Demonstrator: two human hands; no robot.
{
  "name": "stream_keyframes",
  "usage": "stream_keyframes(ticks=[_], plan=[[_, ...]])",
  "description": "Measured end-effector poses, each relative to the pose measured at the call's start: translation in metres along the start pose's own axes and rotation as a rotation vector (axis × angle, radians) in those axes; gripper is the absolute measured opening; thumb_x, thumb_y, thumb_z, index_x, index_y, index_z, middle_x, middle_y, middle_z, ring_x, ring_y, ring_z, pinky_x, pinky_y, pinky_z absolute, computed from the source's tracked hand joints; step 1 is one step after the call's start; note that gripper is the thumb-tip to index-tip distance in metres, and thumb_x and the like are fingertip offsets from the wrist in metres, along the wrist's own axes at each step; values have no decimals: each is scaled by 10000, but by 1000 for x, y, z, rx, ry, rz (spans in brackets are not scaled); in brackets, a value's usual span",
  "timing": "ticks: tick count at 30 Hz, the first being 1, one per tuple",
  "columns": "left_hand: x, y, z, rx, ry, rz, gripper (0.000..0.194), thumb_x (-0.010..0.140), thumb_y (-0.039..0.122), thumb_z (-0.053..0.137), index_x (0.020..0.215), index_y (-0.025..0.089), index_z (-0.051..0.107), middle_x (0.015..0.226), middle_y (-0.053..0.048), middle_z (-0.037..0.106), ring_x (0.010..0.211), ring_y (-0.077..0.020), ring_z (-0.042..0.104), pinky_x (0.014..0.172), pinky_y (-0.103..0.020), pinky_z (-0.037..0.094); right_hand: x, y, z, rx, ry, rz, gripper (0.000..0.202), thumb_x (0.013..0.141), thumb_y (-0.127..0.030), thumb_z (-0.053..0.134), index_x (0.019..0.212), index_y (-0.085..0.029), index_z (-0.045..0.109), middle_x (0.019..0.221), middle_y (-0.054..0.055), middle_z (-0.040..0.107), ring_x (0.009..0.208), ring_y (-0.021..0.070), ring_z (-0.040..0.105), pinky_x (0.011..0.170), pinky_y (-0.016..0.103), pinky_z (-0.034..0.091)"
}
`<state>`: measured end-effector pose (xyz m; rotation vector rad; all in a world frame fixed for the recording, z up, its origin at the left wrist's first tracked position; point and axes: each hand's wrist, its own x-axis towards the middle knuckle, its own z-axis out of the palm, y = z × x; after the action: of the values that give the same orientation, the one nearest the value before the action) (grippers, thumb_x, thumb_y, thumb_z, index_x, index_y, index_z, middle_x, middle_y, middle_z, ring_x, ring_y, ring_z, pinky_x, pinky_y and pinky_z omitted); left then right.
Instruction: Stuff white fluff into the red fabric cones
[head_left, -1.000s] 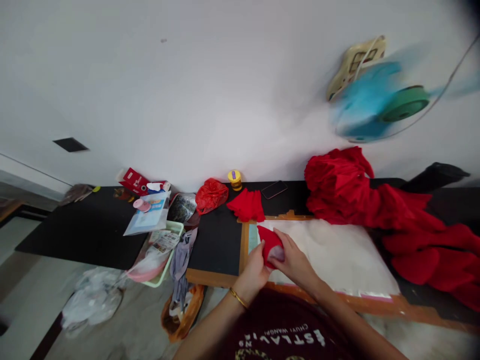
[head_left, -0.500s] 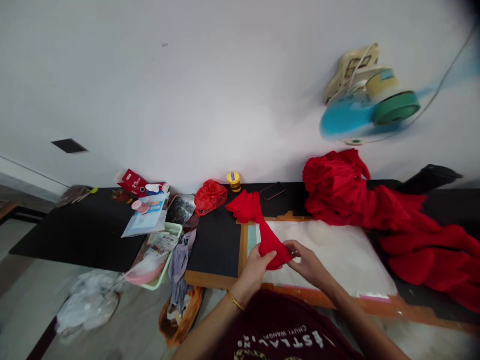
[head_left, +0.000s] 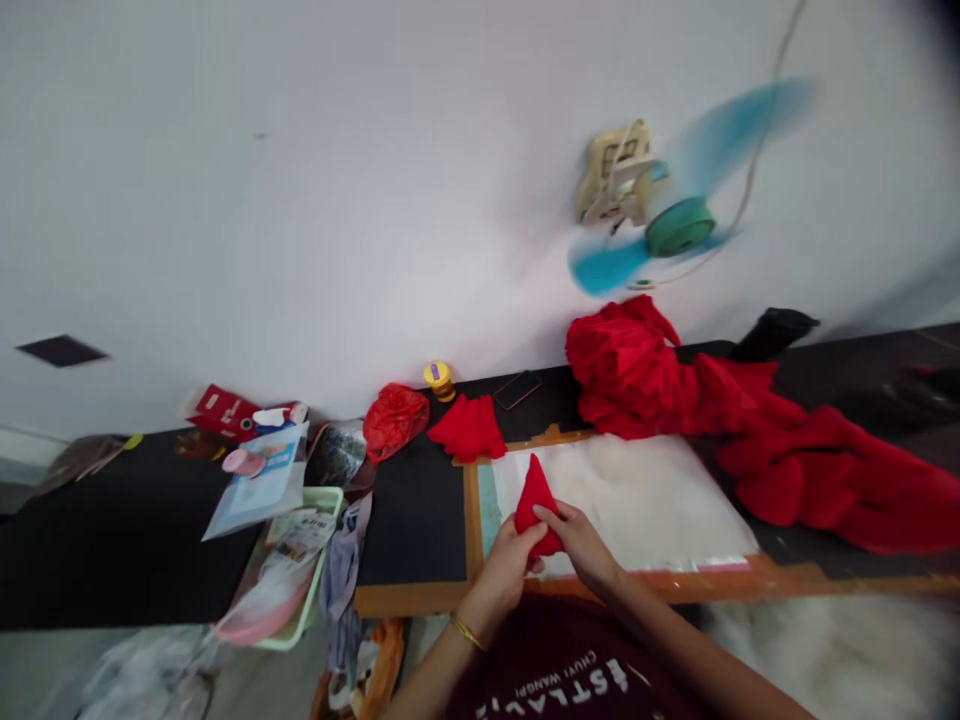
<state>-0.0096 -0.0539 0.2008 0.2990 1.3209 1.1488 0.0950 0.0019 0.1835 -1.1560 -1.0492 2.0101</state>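
Note:
A small red cloth piece, pointed at its top, is held up between both hands near the table's front edge. My left hand is closed round its lower left side. The fingers of my right hand pinch it from the right. Behind them, a flat stack of red pieces lies at the back left corner of the white sheet. A large heap of red cloth spreads along the right side of the table.
A yellow-lidded jar, a phone and a red plastic bag lie along the wall. A green basket stands at the left. A wall fan spins above.
The view has swung to the right. The held red piece has come away from the stack, and its tip now points up. My right hand has moved onto the piece's front.

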Motion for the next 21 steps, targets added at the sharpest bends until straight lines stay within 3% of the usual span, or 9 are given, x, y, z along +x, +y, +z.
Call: stream_keyframes(ticks=[3, 8, 13, 15, 18, 21], plan=[[4, -1, 1, -48, -4, -51, 524, 702, 526, 740, 1029, 146, 589, 722, 7, 595, 531, -84, 464, 452, -207, 247, -1, 0, -3, 72, 26, -7, 503, 728, -630, 692, 862, -145, 672, 756, 48, 699, 695, 213, 628, 682, 337, 509], [17, -4, 10, 157, 93, -109, 586, 663, 624, 725, 992, 173, 550, 519, 101, 432, 387, -41, 307, 426, -192, 144, 2, 9, -7, 61, 64, -76, 549, 732, -705, 642, 853, -170, 659, 820, 45, 686, 777, 214, 612, 769, 345, 498], [31, -8, 21, 365, 62, -59, 591, 656, 675, 677, 964, 186, 553, 456, 136, 330, 345, -42, 247, 404, -190, 124, 4, 24, -27, 198, -24, -30, 555, 694, -684, 693, 893, -167, 659, 839, 37, 676, 773, 184, 608, 780, 328, 482], [33, -13, 27, 465, 12, -24, 558, 641, 648, 699, 920, 186, 555, 459, 124, 370, 342, -51, 279, 390, -197, 169, 3, 28, -41, 224, -28, -8, 531, 653, -642, 745, 853, -160, 650, 765, 15, 655, 699, 159, 591, 737, 313, 473], [33, -23, 38, 600, -105, 5, 562, 568, 584, 775, 900, 184, 559, 517, 81, 498, 391, -91, 423, 417, -230, 338, -1, 30, -70, 236, 54, -44, 494, 630, -595, 766, 841, -167, 635, 731, 0, 651, 668, 158, 592, 706, 312, 476], [34, -35, 48, 653, -158, -81, 651, 494, 546, 825, 974, 179, 584, 769, -13, 644, 566, -149, 589, 516, -274, 474, -24, 29, -123, 90, 256, -89, 387, 700, -485, 726, 918, -177, 641, 809, 16, 690, 749, 187, 628, 741, 328, 497]])
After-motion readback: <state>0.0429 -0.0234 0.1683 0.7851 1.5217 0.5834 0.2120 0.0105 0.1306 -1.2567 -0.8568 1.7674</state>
